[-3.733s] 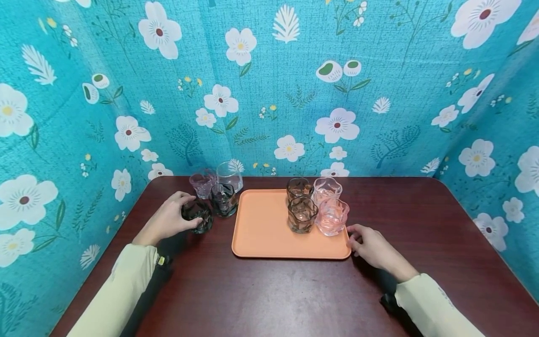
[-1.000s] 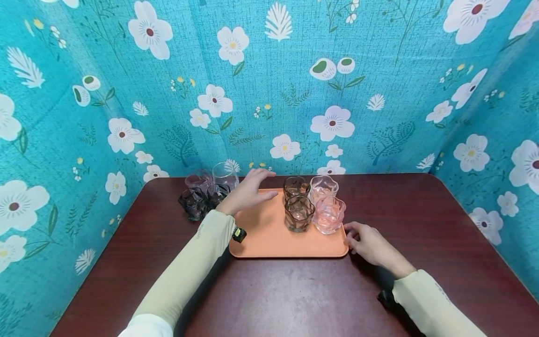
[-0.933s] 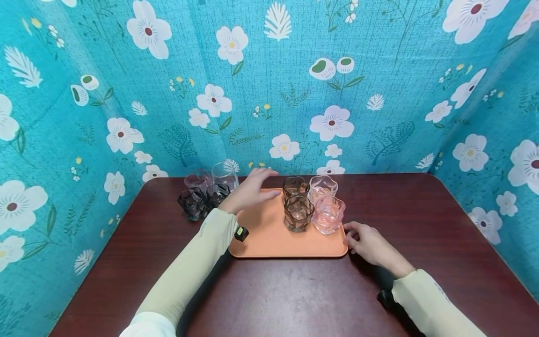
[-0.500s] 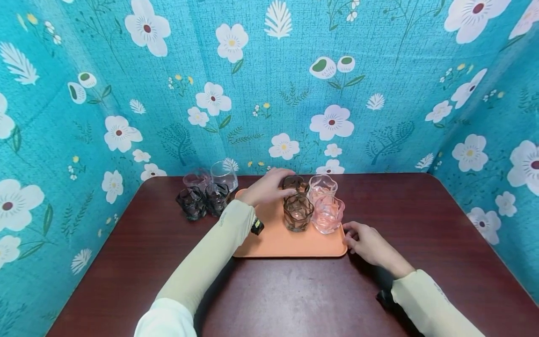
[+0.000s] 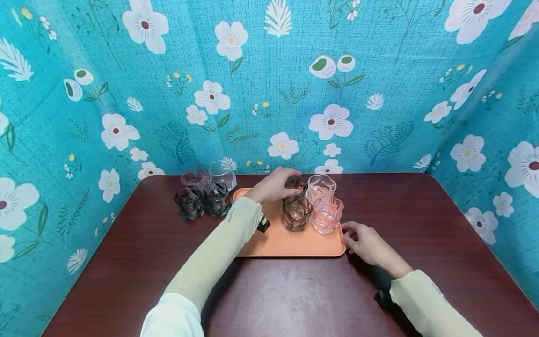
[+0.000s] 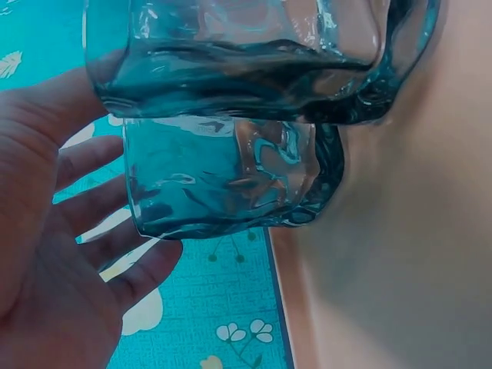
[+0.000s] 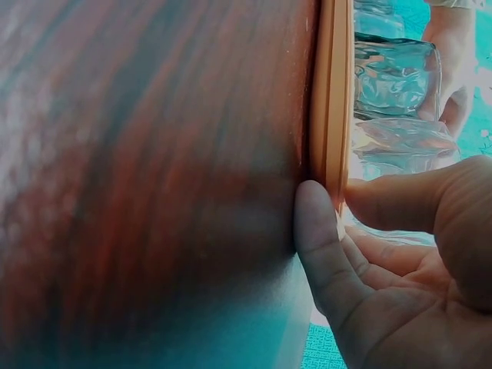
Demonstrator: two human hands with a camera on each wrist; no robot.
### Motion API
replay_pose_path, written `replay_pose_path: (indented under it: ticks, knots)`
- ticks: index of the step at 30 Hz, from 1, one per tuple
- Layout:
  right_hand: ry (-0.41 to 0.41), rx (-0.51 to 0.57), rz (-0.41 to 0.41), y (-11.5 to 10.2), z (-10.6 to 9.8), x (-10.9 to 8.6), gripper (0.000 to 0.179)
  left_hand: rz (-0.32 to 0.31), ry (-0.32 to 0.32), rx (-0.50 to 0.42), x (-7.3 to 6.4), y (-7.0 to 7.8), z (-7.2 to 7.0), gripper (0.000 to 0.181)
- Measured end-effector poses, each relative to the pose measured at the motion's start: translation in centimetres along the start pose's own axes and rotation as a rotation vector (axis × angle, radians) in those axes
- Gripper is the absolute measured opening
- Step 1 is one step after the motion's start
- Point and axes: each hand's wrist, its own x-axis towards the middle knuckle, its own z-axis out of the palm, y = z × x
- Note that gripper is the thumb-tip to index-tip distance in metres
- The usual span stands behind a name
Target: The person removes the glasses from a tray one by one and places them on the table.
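Note:
In the head view, my left hand (image 5: 275, 185) is around the back-left brown glass (image 5: 301, 186) on the orange tray (image 5: 269, 250), thumb on its near side and fingers on its far side. The left wrist view has that glass (image 6: 207, 181) with its base at the tray and fingers right at its rim. A second brown glass (image 5: 296, 214) stands just in front. To its right are a pink glass (image 5: 327, 214) and a paler pink one (image 5: 321, 186) behind. My right hand (image 5: 366, 243) pinches the tray's right rim (image 7: 332, 100) between thumb and finger.
Left of the tray, on the dark wooden table (image 5: 294, 295), stand two dark grey glasses (image 5: 189, 202), a purplish glass (image 5: 194, 178) and a clear glass (image 5: 223, 174). A blue floral curtain (image 5: 252, 93) hangs behind the table.
My left hand has let go of a dark grey glass among the left-hand group, then crossed rightward over the tray to the back brown glass. My right hand stays at the tray rim.

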Motion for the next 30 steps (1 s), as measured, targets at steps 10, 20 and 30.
replay_pose_path:
  ticks: [10, 20, 30]
  knots:
    - [-0.011, 0.001, 0.004, -0.2, 0.1, 0.1, 0.032, -0.012, 0.01, -0.008, -1.7, -1.7, -1.0, 0.056]
    - [-0.024, 0.006, 0.008, 0.1, 0.0, -0.1, 0.033, -0.063, -0.002, 0.004, -3.6, -2.5, -1.7, 0.064]
    - [-0.017, -0.002, -0.002, 0.1, 0.1, 0.0, 0.032, -0.083, 0.034, 0.081, -5.6, -2.6, -1.8, 0.07]
